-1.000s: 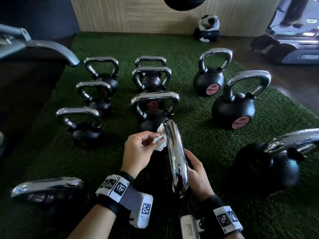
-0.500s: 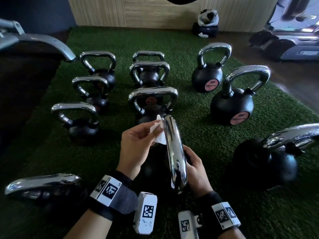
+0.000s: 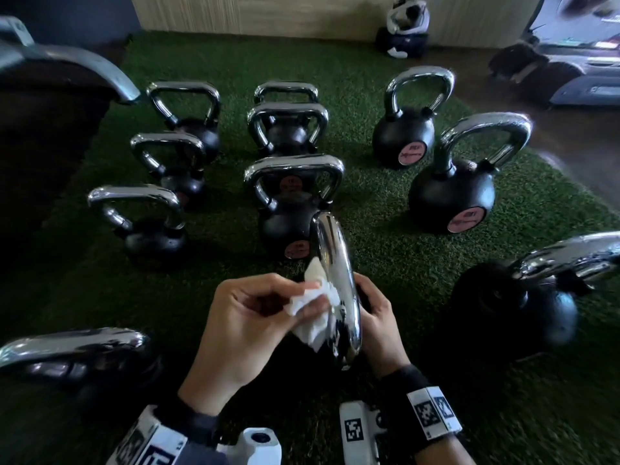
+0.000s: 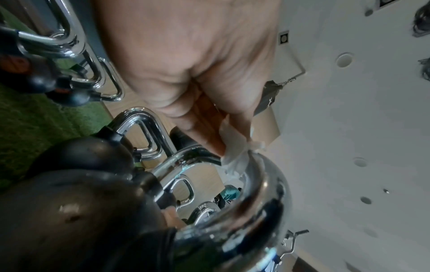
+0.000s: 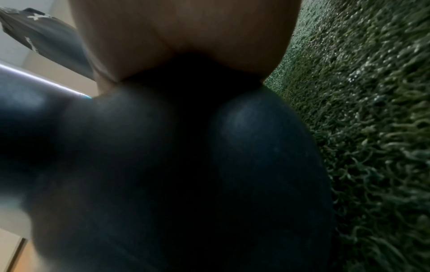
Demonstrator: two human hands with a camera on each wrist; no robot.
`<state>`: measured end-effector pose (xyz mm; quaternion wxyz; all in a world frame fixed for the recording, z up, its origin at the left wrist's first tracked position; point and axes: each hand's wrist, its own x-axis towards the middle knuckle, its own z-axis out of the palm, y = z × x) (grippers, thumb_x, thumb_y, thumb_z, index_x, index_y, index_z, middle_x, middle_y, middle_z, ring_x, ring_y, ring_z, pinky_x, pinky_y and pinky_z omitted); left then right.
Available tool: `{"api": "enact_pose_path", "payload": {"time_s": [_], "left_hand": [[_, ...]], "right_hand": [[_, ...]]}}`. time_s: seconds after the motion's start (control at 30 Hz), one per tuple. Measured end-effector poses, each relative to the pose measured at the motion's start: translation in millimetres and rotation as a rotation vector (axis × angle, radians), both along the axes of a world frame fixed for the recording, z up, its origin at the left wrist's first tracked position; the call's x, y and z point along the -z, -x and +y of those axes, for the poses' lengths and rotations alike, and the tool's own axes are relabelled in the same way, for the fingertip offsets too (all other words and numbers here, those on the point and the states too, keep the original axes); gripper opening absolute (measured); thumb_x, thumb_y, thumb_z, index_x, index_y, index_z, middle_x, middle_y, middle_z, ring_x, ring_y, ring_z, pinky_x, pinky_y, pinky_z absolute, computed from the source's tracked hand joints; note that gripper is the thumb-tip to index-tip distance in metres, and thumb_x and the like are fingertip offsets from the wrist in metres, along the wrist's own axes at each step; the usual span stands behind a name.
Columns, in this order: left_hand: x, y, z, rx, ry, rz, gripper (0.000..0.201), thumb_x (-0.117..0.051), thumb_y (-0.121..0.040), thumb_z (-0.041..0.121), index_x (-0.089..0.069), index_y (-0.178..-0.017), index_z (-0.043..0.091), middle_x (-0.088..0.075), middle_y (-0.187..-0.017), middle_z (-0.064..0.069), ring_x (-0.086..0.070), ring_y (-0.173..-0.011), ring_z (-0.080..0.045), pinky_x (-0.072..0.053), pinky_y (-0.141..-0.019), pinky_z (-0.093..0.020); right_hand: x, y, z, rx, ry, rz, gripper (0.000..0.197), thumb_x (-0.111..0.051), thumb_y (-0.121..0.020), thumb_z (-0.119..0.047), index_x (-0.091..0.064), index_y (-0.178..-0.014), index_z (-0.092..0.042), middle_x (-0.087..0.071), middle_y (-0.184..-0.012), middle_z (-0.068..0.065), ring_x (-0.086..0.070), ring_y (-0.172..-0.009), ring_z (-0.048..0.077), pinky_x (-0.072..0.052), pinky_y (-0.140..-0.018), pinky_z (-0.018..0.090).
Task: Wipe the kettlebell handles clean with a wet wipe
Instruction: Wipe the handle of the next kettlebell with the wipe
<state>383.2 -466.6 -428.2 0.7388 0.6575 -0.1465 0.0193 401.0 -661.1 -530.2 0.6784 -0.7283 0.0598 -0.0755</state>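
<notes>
Wipe lower along fore-aft handle

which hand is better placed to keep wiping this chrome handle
Left. The left hand already pinches the crumpled white wet wipe against the curved chrome kettlebell handle; the right hand rests on the black kettlebell body, steadying it.

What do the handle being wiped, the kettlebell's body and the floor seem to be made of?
Handle: polished chrome-look metal, mirror reflections.
Kettlebell's body: matte black, probably rubber or coated iron, only a dull sheen.
Floor: green artificial turf, visible blades.
</notes>
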Motion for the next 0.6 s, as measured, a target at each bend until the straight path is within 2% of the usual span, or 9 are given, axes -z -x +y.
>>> {"api": "enact_pose_path", "payload": {"time_s": [0.07,0.13,0.17,0.2,0.27,0.37,0.43,0.53,0.6], "left_hand": [[6,8,5,0.103,-0.006,0.049,0.008,-0.085,-0.062,0.006,-0.079,-0.067,0.009,-0.079,-0.077,-0.007,-0.077,-0.071,-0.012,-0.058,-0.065,-0.017],[9,16,10,0.197,0.003,0.06,0.008,-0.08,-0.065,-0.012,-0.074,-0.067,-0.008,-0.079,-0.075,-0.009,-0.078,-0.072,-0.014,-0.06,-0.066,-0.018],[10,18,12,0.219,0.001,0.029,0.008,-0.079,-0.066,-0.016,-0.074,-0.068,-0.011,-0.079,-0.077,-0.009,-0.079,-0.074,-0.017,-0.062,-0.067,-0.021],[10,19,13,0.227,-0.007,-0.009,0.008,-0.079,-0.067,-0.016,-0.076,-0.071,-0.009,-0.079,-0.078,-0.01,-0.079,-0.075,-0.019,-0.063,-0.068,-0.024],[12,18,15,0.238,-0.04,-0.067,0.007,-0.083,-0.072,-0.003,-0.079,-0.077,-0.002,-0.08,-0.081,-0.008,-0.079,-0.076,-0.022,-0.064,-0.069,-0.03],[18,17,18,0.255,-0.176,-0.11,0.009,-0.087,-0.077,0.018,-0.083,-0.081,0.01,-0.081,-0.086,0.001,-0.079,-0.079,-0.019,-0.064,-0.07,-0.03],[24,16,20,0.234,-0.248,-0.139,0.01,-0.088,-0.079,0.02,-0.083,-0.08,0.011,-0.081,-0.086,0.003,-0.079,-0.081,-0.018,-0.065,-0.071,-0.033],[34,14,20,0.186,-0.343,-0.213,0.009,-0.09,-0.076,0.016,-0.082,-0.075,0.019,-0.08,-0.083,0.009,-0.078,-0.078,-0.013,-0.065,-0.068,-0.037],[37,15,20,0.168,-0.384,-0.218,0.01,-0.09,-0.076,0.013,-0.082,-0.076,0.017,-0.079,-0.083,0.013,-0.077,-0.077,-0.007,-0.063,-0.067,-0.03]], "right_hand": [[-2,1,0,0.005,0.006,-0.002,0.035,-0.069,-0.079,-0.044,-0.073,-0.114,-0.038,-0.076,-0.112,-0.004,-0.072,-0.106,0.016,-0.057,-0.098,0.048],[-3,1,0,0.005,0.004,-0.005,0.035,-0.069,-0.078,-0.045,-0.073,-0.112,-0.04,-0.076,-0.11,-0.005,-0.072,-0.104,0.016,-0.057,-0.097,0.045],[-3,1,0,0.002,0.0,-0.005,0.034,-0.069,-0.078,-0.045,-0.073,-0.112,-0.04,-0.076,-0.11,-0.006,-0.071,-0.104,0.015,-0.057,-0.096,0.044],[-3,1,0,0.001,-0.003,-0.004,0.034,-0.069,-0.079,-0.044,-0.073,-0.112,-0.039,-0.076,-0.109,-0.005,-0.071,-0.103,0.015,-0.058,-0.095,0.042],[-2,1,1,0.002,-0.013,-0.006,0.032,-0.069,-0.082,-0.039,-0.074,-0.113,-0.036,-0.076,-0.108,-0.005,-0.071,-0.102,0.015,-0.057,-0.093,0.04],[-2,2,1,0.015,-0.016,-0.008,0.028,-0.069,-0.084,-0.03,-0.074,-0.111,-0.036,-0.076,-0.105,-0.006,-0.07,-0.097,0.01,-0.055,-0.087,0.033],[-3,2,1,0.02,-0.004,-0.012,0.027,-0.068,-0.085,-0.027,-0.075,-0.109,-0.036,-0.076,-0.103,-0.008,-0.069,-0.095,0.006,-0.053,-0.085,0.03],[-4,3,2,0.025,0.007,-0.006,0.028,-0.067,-0.083,-0.028,-0.074,-0.107,-0.04,-0.076,-0.1,-0.008,-0.069,-0.092,0.006,-0.054,-0.084,0.031],[-6,4,2,0.027,0.016,-0.007,0.028,-0.068,-0.081,-0.033,-0.074,-0.107,-0.04,-0.076,-0.1,-0.008,-0.069,-0.092,0.007,-0.055,-0.084,0.032]]}}
